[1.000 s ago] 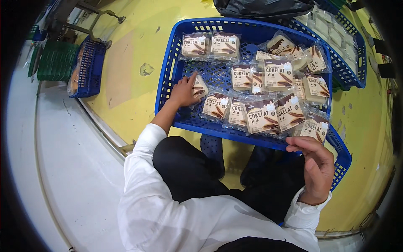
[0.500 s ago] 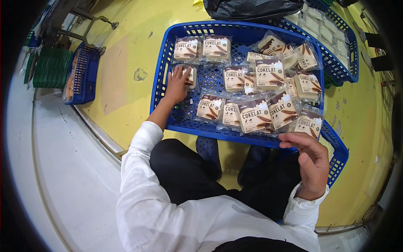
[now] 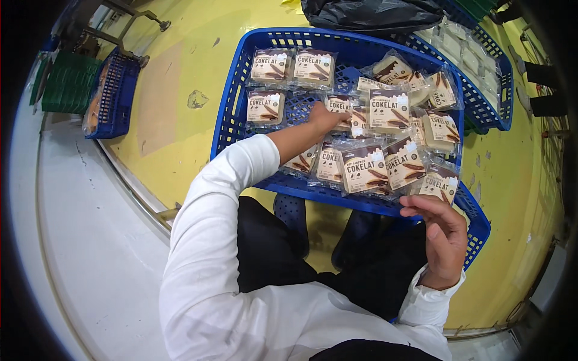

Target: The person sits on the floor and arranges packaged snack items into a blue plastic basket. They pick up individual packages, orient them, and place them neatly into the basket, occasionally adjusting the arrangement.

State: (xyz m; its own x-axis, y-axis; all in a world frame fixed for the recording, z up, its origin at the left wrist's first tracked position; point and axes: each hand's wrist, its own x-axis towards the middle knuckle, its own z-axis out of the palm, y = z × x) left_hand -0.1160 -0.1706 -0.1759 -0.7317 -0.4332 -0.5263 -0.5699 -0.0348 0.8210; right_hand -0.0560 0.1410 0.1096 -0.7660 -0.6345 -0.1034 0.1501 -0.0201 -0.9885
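Over the yellow floor (image 3: 174, 120), in front of your knees, a large blue lattice crate (image 3: 325, 194) takes up the middle of the view. Beyond its far right side stands another blue crate (image 3: 504, 111) holding pale packets, with a black plastic bag (image 3: 373, 15) beside it. Your left hand (image 3: 328, 120) reaches into the large crate, fingers and thumb at a square, clear-wrapped pack (image 3: 339, 104) in the middle; you cannot tell whether that grip has closed on it. Your right hand (image 3: 442, 234), loosely curled and empty, is by the near right corner. Other brown-and-cream labelled packs lie around: two at the far left, a single pack (image 3: 265, 108) just nearer, and a jumbled group (image 3: 389, 109) filling the right half.
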